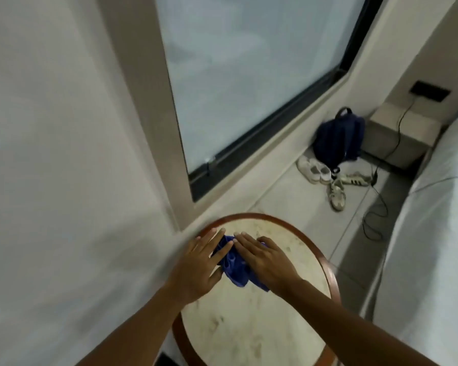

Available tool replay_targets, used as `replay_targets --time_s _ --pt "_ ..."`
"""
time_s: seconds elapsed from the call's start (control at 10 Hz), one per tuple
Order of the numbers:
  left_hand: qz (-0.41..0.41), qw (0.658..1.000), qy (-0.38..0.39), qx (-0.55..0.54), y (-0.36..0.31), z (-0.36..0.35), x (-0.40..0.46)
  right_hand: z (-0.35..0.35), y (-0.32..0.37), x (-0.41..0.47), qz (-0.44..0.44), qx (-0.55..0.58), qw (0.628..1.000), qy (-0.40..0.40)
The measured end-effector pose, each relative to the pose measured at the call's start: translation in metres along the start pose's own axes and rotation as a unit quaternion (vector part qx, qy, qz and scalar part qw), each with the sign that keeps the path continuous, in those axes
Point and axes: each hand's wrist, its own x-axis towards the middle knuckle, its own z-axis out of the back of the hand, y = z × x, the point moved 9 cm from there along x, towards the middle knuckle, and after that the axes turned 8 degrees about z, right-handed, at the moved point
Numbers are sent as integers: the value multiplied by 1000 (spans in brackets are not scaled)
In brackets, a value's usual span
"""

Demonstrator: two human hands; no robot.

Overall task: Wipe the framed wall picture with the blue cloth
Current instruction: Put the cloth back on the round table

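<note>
Clearly not yet wiping: blue cloth [234, 264] bunched on round surface [251, 336], pinned flat under left hand [200, 265] and right hand [266, 262], fingers [217, 233] outstretched, unclenched, probably smoothing before pickup. Framed picture nowhere in view; motion blur softens detail.

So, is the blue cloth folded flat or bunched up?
Bunched up: the blue cloth lies crumpled on the round table, both hands pressed flat on it.
</note>
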Motion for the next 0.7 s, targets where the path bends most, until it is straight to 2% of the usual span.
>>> replay_targets --time_s 0.1,0.2,0.3,0.4,0.5,0.6,0.7 --pt "11 998 56 -19 -13 -102 -3 -86 -22 -34 -15 -8 999 36" --pt "20 994 109 -16 -36 -236 -13 -215 -47 -86 -77 4 991 107" --pt "39 987 154 -19 -45 -291 -24 -278 -45 -121 -148 53 978 138" --pt "82 984 154 -38 -48 -332 -33 -324 -38 -151 -225 123 960 112" --pt "73 983 167 3 -52 -330 -32 -327 -37 -150 -216 114 959 141" --pt "39 960 265 83 -47 -302 -16 -305 -54 -133 -205 167 929 258" --pt "78 947 294 101 -42 -264 -4 -267 -57 -117 -203 184 915 297"
